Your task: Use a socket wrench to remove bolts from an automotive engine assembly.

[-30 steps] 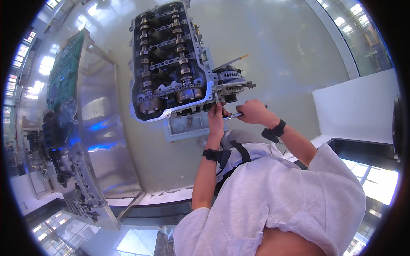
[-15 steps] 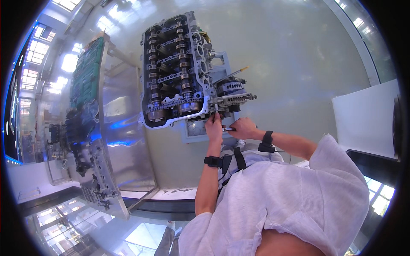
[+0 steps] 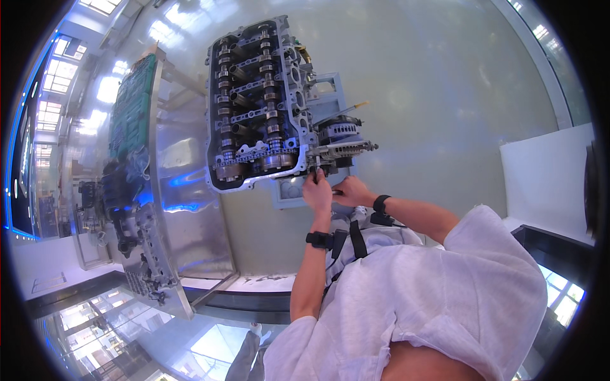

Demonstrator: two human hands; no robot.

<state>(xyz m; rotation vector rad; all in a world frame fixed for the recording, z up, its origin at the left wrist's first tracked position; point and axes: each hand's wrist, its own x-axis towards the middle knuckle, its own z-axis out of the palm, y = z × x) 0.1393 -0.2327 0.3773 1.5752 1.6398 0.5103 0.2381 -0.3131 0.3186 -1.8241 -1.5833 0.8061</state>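
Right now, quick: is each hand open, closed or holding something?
Left hand: at the engine; whether its grip is closed cannot be told.
Right hand: curled closed; anything held is too hidden to name.

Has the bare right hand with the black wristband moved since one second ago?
Yes: the right hand has shifted left relative to the round, silver, slotted alternator, nearer the bare left hand.
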